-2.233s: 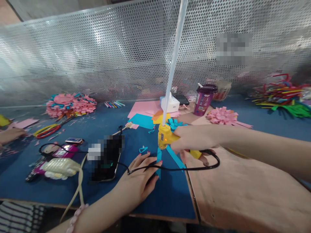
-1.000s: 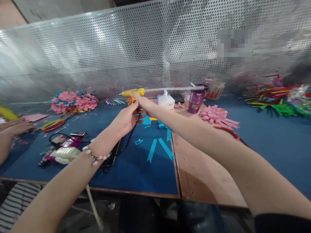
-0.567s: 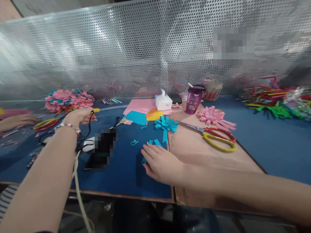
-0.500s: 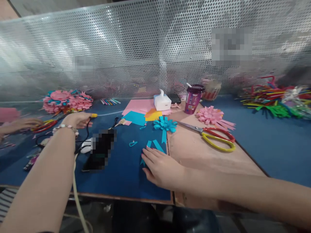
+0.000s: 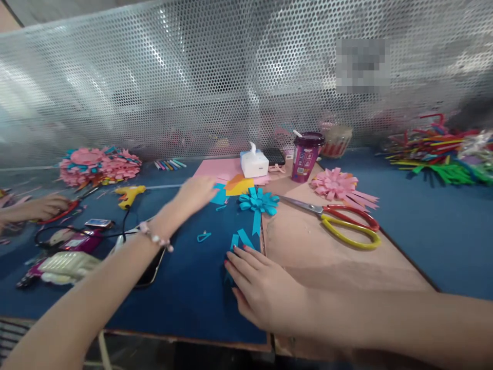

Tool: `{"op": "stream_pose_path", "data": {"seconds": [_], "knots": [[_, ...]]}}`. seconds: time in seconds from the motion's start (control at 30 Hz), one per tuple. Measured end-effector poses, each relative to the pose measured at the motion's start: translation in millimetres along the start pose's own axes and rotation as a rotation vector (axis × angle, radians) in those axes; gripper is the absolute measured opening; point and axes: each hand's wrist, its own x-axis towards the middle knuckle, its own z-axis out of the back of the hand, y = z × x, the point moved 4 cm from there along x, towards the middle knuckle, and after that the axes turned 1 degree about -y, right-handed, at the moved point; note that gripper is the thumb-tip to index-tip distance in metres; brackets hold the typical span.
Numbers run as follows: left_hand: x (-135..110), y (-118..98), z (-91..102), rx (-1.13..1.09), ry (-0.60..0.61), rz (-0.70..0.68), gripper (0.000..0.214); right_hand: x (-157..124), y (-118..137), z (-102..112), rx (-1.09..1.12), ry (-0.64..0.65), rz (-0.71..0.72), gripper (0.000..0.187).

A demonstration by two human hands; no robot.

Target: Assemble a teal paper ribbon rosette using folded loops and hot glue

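Note:
My right hand lies flat with its fingers spread on blue paper strips near the table's front. My left hand is stretched forward over the blue mat, blurred by motion, close to the blue paper sheet; it seems to hold nothing. A blue paper flower lies just beyond the strips. The yellow glue gun rests on the mat at the left, its clear stick pointing right.
Red-and-yellow scissors lie on the brown board. A purple cup, white tissue box, pink flowers, a phone and cables are around. Another person's hand is at the left. A perforated metal screen closes the back.
My left hand set the glue gun down at the left and swung right toward the blue paper. My right hand stayed pressed on the blue strips.

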Motion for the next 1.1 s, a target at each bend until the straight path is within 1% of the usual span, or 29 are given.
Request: {"op": "stream_pose_path", "data": {"seconds": [0.07, 0.1, 0.13, 0.2, 0.27, 0.33, 0.4, 0.43, 0.47, 0.53, 0.57, 0.6, 0.67, 0.73, 0.83, 0.9, 0.97, 1.03, 1.1], "knots": [[2, -42, -12.5, 0.003, 0.007, -0.095, 0.029, -1, -1, 3, 0.022, -0.001, 0.017, 0.04], [2, -57, -17.1, 0.002, 0.002, -0.122, 0.029, -2, -1, 5, 0.042, 0.008, 0.028, 0.036], [0, -68, -20.6, 0.006, -0.009, -0.149, 0.031, -2, -1, 6, 0.063, 0.017, 0.042, 0.031], [-3, -79, -25.8, 0.004, -0.042, -0.171, 0.031, -3, 1, 10, 0.095, 0.032, 0.074, 0.022], [-5, -79, -30.1, -0.047, -0.065, -0.179, 0.028, -5, 1, 13, 0.106, 0.019, 0.097, 0.021], [-5, -76, -33.0, -0.131, -0.08, -0.178, 0.026, -6, -4, 18, 0.116, -0.024, 0.129, 0.026], [-3, -73, -32.2, -0.203, -0.101, -0.161, 0.024, -5, -16, 23, 0.116, -0.096, 0.176, 0.031], [-2, -71, -30.1, -0.234, -0.114, -0.144, 0.023, -5, -27, 26, 0.106, -0.139, 0.198, 0.032], [-2, -70, -26.7, -0.265, -0.128, -0.123, 0.022, -3, -40, 28, 0.078, -0.179, 0.191, 0.033], [-3, -68, -17.0, -0.337, -0.146, -0.077, 0.021, 0, -73, 27, -0.003, -0.212, 0.062, 0.033], [-4, -67, -11.3, -0.374, -0.149, -0.05, 0.021, 2, -90, 26, -0.042, -0.202, -0.052, 0.034], [-7, -67, -5.4, -0.407, -0.151, -0.02, 0.02, 3, -104, 24, -0.069, -0.187, -0.127, 0.037], [-13, -67, 5.5, -0.453, -0.142, 0.028, 0.019, 5, -122, 19, -0.074, -0.145, -0.228, 0.047], [-21, -70, 14.0, -0.473, -0.117, 0.05, 0.017, 7, -125, 15, -0.063, -0.119, -0.229, 0.049], [-31, -75, 21.5, -0.458, -0.073, 0.055, 0.015, 11, -118, 13, -0.049, -0.123, -0.177, 0.033], [-38, -75, 24.4, -0.426, -0.063, 0.055, 0.016, 14, -116, 12, -0.024, -0.134, -0.177, 0.026], [-48, -75, 28.3, -0.357, -0.098, 0.061, 0.023, 17, -117, 10, 0.001, -0.141, -0.192, 0.022], [-62, -75, 33.7, -0.254, -0.161, 0.054, 0.029, 18, -119, 9, 0.024, -0.162, -0.206, 0.02], [-81, -82, 38.3, -0.175, -0.183, -0.013, 0.025, 17, -121, 9, 0.056, -0.192, -0.214, 0.017]]}}
